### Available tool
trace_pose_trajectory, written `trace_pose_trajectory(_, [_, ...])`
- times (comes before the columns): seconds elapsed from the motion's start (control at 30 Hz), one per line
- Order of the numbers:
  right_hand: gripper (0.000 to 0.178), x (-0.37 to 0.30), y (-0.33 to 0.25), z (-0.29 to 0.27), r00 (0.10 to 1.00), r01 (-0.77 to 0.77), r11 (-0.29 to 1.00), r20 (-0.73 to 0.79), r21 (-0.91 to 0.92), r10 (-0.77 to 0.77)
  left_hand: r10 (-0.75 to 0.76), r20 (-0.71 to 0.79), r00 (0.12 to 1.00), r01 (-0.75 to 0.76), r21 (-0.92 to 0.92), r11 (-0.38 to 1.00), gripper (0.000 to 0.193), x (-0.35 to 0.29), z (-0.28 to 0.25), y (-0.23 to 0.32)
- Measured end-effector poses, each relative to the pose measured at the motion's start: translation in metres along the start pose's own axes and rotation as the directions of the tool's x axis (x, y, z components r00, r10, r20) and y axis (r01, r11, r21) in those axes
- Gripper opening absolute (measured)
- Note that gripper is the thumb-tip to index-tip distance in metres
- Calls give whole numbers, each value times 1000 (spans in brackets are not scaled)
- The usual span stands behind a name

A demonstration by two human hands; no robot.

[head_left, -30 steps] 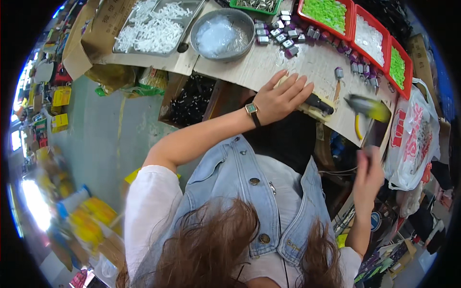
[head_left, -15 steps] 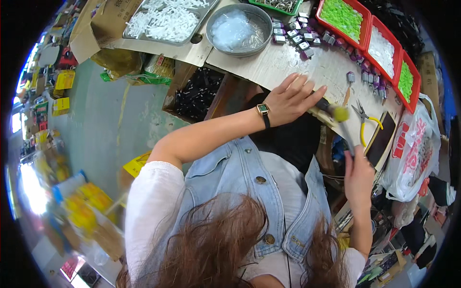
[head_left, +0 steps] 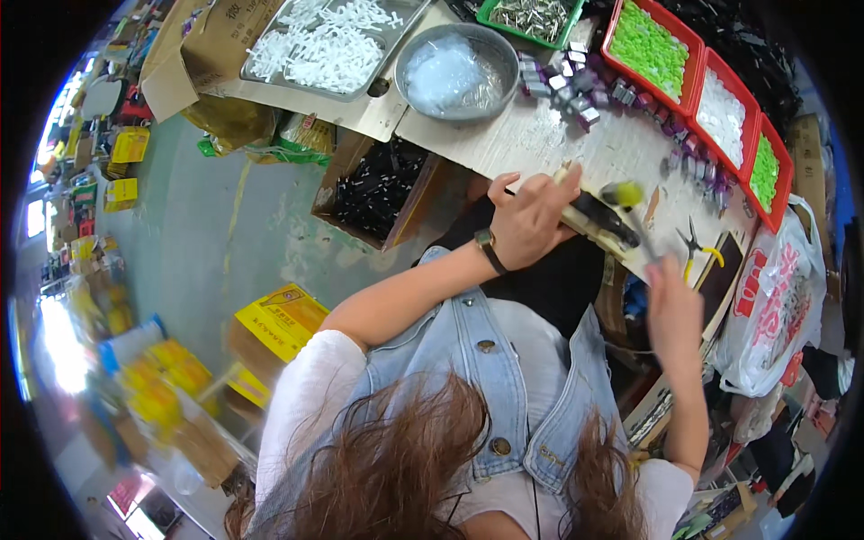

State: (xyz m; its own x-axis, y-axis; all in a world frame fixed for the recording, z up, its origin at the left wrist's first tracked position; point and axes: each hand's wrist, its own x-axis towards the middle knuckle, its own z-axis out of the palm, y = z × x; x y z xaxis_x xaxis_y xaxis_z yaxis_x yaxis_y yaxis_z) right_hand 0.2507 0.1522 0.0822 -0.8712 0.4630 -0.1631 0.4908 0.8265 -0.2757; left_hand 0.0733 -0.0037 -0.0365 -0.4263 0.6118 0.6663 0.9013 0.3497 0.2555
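Observation:
My right hand (head_left: 675, 301) is closed round the handle of a small mallet (head_left: 627, 193) with a yellow-green face, its head blurred by motion. The head hangs just beyond a long black part (head_left: 605, 218) that lies at the bench's near edge. My left hand (head_left: 533, 220), a watch on its wrist, is at the left end of that part, fingers bent around it; their tips are partly hidden. Yellow-handled pliers (head_left: 699, 247) lie right of the mallet. Several small purple-and-silver pieces (head_left: 576, 85) sit loose farther back on the bench (head_left: 540, 144).
Along the back are a tray of white parts (head_left: 371, 88), a round metal bowl (head_left: 407, 99), a green tray (head_left: 562, 40) of metal pieces and red trays (head_left: 697, 115). A box of black parts (head_left: 396, 238) stands below the bench; a plastic bag (head_left: 765, 315) hangs right.
The mallet head has moved from over the black part's right end to its far side. My left hand has drawn back left along the part, uncovering more of it. The view has shifted slightly.

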Motion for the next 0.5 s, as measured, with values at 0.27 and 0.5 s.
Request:
trace_pose_trajectory(0.27, [32, 145, 140, -64, 860, -272, 902, -505, -334, 72, 368, 341, 865, -246, -352, 903, 55, 47, 7, 53])
trace_pose_trajectory(0.5, [43, 96, 73, -35, 936, 41, 969, -330, -243, -123, 387, 423, 819, -172, -463, 870, 24, 81, 7, 37])
